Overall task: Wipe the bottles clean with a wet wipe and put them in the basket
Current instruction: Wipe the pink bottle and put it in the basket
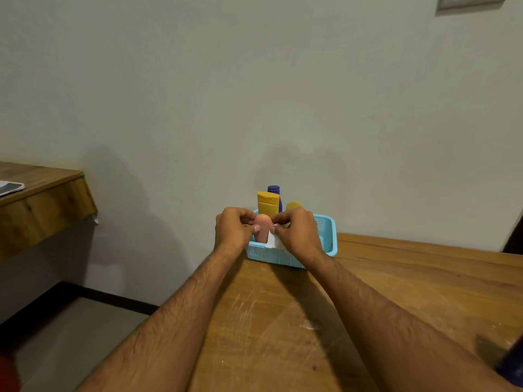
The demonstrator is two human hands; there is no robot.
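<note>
Wiping the pink bottle [261, 232] over the near-left corner of the basket [328, 236], both hands up at its rounded top. Left hand [233, 232] has fingers curled round the bottle's upper left side, thumb pressing across the front. Right hand [297, 234] pinches the white wipe [272, 239] against the bottle's right side; wipe bunches down beside the bottle, lower end hidden by the basket wall. Can't tell whether the bottle's base rests in the basket or hangs just above it. Already in the basket behind: yellow bottle [267, 207], blue bottle [274, 190] at the back, a rounded yellow cap [293, 206] to the right. Basket sits at the far edge of the table [410, 292], against the wall. To do it well, judging from here: keep the left grip firm, turn the bottle so the wipe covers all sides and the cap, then lower it upright into the free near corner without knocking the yellow one.
</note>
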